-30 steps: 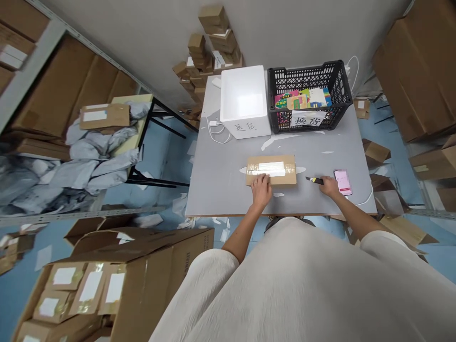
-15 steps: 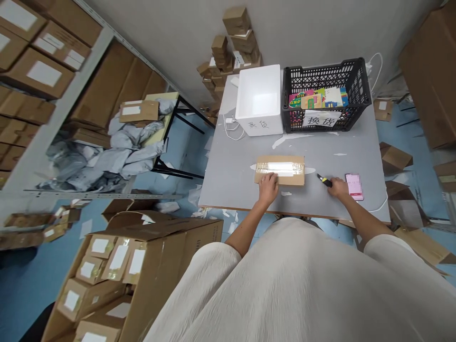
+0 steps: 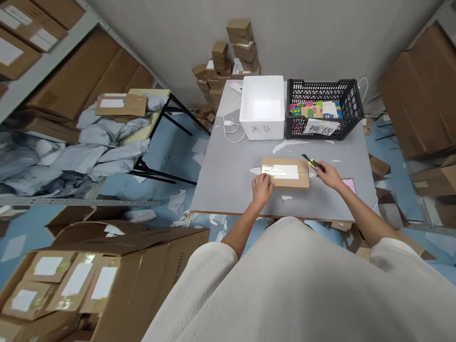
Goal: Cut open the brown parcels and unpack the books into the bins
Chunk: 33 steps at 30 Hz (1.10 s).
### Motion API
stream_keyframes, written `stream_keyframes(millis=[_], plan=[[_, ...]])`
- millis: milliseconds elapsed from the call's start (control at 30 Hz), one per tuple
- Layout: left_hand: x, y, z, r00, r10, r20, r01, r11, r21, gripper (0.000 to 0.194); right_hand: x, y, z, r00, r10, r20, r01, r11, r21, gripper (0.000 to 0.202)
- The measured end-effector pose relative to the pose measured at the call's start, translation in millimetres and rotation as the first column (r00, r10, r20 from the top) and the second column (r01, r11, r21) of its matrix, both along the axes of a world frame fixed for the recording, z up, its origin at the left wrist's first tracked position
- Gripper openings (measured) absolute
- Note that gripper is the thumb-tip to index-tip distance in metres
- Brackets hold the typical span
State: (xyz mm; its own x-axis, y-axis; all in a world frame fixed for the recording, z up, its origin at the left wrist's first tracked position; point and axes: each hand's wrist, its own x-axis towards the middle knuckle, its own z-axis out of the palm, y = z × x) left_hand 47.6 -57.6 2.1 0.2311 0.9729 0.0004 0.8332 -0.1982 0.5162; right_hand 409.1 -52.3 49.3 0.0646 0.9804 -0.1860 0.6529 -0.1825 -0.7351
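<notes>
A small taped cardboard box (image 3: 302,181) with a white label lies flat on the grey table (image 3: 228,190). My left hand (image 3: 262,188) grips its near left corner, fingers curled and pressed onto the cardboard. Wrapped in my right hand (image 3: 329,175) is a black and yellow utility knife (image 3: 312,163). Its blade points up and to the left, just over the box's far right corner; whether it touches the box I cannot tell. A pink-screened phone (image 3: 349,185) lies beside my right wrist, partly covered by the forearm.
Along the table's back stand a white foam box (image 3: 261,129) and a black plastic crate (image 3: 295,130) holding colourful booklets. Stacked cartons (image 3: 239,32) rise behind. To the left, grey parcels (image 3: 85,159) pile up near a large open carton (image 3: 153,266) of labelled boxes.
My right hand has lifted the utility knife from beside the phone and brought it up and left to the box. My left hand has shifted to the box's left corner.
</notes>
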Motion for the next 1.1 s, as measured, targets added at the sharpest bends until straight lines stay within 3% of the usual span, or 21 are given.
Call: stream_keyframes(millis=[167,300,567,1100], plan=[[-8.5,-2.3,-4.9,0.996,-0.048,0.077,0.047,0.999,0.017,0.041,-68.2,15.4,26.6,0.912,0.349,0.218,-0.368,0.928,0.056,0.045],[-10.6,-0.4,-7.7,0.992,-0.056,0.109,0.056,0.998,0.009,0.043,-110.6,29.9,27.1,0.802,0.47,0.368,-0.491,0.87,-0.041,0.046],[-12.0,-0.2,-8.2,0.985,-0.085,0.152,0.084,0.996,0.015,0.039,-147.7,43.6,23.7,0.698,0.497,0.516,-0.497,0.855,-0.151,0.042],[-11.7,0.6,-12.2,0.976,-0.094,0.196,0.086,0.995,0.052,0.036,-156.1,55.0,28.7,0.632,0.559,0.537,-0.552,0.811,-0.195,0.039]])
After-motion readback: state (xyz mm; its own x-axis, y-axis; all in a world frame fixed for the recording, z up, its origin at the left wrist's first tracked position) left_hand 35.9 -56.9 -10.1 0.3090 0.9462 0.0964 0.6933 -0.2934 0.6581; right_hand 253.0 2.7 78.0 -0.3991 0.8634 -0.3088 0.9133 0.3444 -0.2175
